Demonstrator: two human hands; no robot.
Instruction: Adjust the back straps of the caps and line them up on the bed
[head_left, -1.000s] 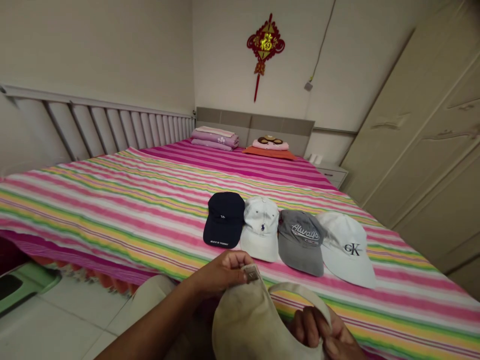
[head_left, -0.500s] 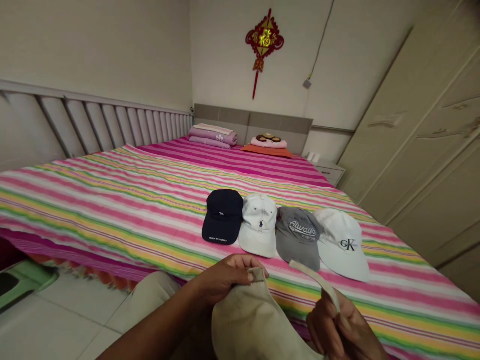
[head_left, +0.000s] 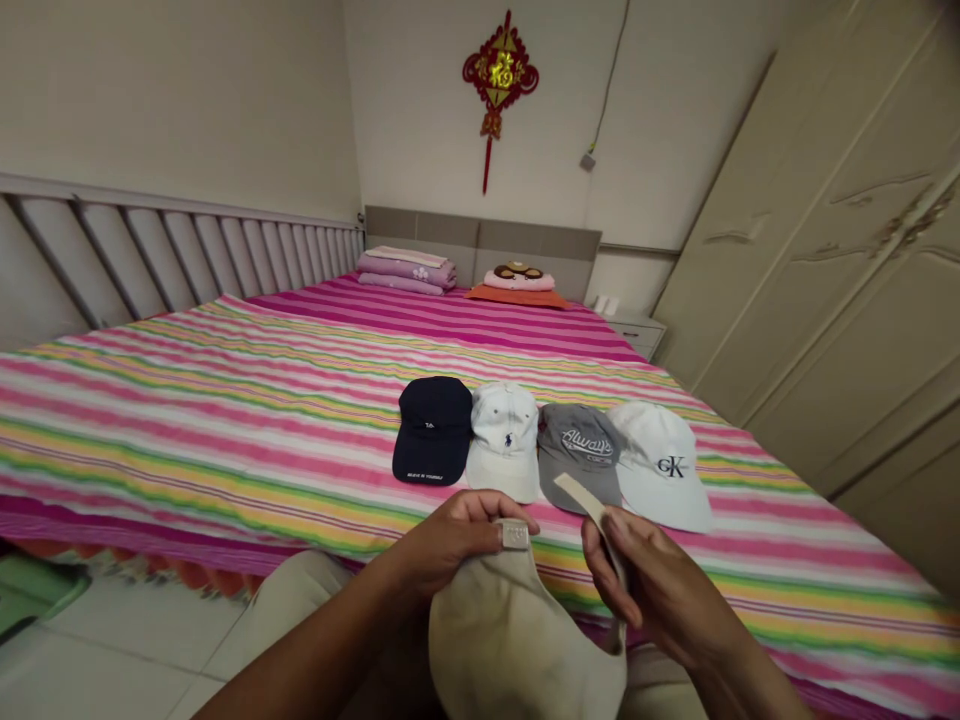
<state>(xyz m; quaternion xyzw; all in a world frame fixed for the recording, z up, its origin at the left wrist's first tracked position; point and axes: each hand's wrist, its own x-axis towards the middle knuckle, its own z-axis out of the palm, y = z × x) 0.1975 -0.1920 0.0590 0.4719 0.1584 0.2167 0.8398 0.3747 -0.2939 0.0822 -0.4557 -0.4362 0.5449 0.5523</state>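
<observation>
A beige cap (head_left: 517, 630) is held up over the near edge of the bed, its back opening facing up. My left hand (head_left: 450, 545) pinches the end of the cap by the buckle (head_left: 514, 535), fingers closed. On the other side my right hand (head_left: 645, 570) grips the loose strap (head_left: 581, 497) between thumb and fingers, and the strap's free end sticks out to the upper left. Beyond the hands, side by side on the striped sheet, lie a navy cap (head_left: 433, 430), a white cap (head_left: 505, 440), a grey cap (head_left: 579, 455) and a white CK cap (head_left: 664, 465).
The bed (head_left: 225, 400) spreads out ahead, with folded purple bedding (head_left: 405, 270) and a pink pillow (head_left: 517, 280) by the headboard (head_left: 540, 250). A rail (head_left: 225, 245) runs along the left. Wardrobe doors (head_left: 847, 250) stand at right; a green stool (head_left: 37, 590) is lower left.
My right hand has risen and moved left with the strap, closer to my left hand. The buckle end in my left hand now shows its face. The view has shifted slightly right.
</observation>
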